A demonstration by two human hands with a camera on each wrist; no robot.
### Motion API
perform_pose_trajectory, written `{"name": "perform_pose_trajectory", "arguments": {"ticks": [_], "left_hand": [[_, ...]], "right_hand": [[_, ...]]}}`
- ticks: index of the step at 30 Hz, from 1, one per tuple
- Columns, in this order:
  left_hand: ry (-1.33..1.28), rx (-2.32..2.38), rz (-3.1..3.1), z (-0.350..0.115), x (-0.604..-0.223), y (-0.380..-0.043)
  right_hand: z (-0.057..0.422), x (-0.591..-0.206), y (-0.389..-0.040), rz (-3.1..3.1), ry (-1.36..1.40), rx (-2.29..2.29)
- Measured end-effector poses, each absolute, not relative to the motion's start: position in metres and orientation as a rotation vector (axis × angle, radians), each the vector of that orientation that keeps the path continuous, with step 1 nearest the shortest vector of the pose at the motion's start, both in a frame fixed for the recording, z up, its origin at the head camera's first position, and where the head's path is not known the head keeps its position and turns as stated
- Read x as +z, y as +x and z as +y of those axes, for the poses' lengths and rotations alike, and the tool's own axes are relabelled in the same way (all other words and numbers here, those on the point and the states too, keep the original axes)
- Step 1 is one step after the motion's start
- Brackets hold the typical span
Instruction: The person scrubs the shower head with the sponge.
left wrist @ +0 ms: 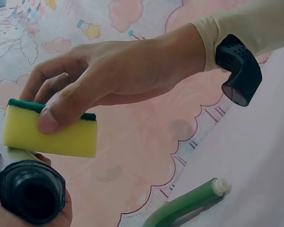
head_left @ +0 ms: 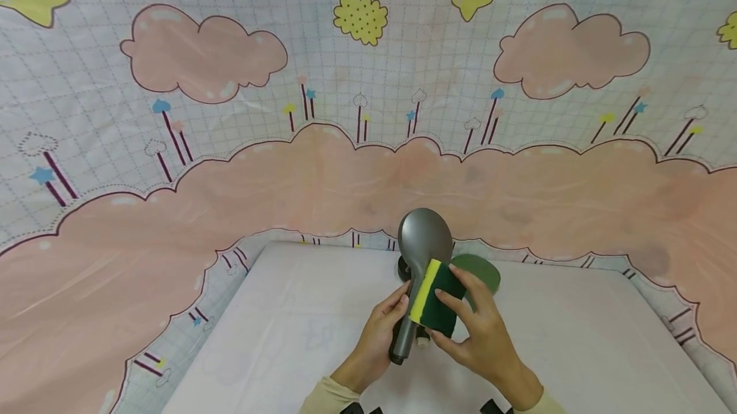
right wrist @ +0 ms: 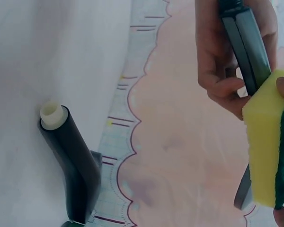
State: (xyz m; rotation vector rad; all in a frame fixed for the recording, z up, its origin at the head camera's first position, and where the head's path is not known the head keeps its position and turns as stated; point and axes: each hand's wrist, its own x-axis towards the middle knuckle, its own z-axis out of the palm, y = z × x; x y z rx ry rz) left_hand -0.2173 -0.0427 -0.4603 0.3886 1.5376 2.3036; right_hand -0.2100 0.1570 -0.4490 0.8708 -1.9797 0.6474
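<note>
My left hand grips a grey handheld shower head by its handle, with the round head end tilted up and away. In my right hand is a yellow and green sponge, pinched between thumb and fingers. The sponge's yellow side lies against the handle; its dark green scouring layer faces the right fingers. The handle's dark open end points at the left wrist camera. In the right wrist view the left fingers curl round the handle, close beside the sponge.
Behind the hands, a green round-headed thing lies on the white table, partly hidden. A green handle with a pale end shows in the left wrist view; a dark handle in the right. A patterned cloth surrounds the table.
</note>
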Motion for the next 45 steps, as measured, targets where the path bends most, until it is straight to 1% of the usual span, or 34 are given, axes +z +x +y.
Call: {"name": "perform_pose_trajectory", "arguments": {"ticks": [13, 26, 33, 42, 45], "left_hand": [[0.353, 2.346, 1.372, -0.041, -0.457, -0.221], [0.349, 2.359, 1.416, -0.043, -0.458, -0.226], [0.373, 2.353, 1.486, -0.043, -0.46, -0.227], [0.402, 2.316, 1.576, -0.043, -0.463, -0.227], [0.469, 2.294, 1.587, -0.046, -0.464, -0.229]], "right_hand": [[0.151, -0.453, -0.204, -2.002, 0.935, 0.65], [0.144, -0.46, -0.198, -1.977, 1.0, 0.634], [0.142, -0.464, -0.195, -1.986, 1.018, 0.595], [0.146, -0.46, -0.201, -1.958, 1.023, 0.611], [0.148, -0.458, -0.201, -1.961, 1.018, 0.626]]}}
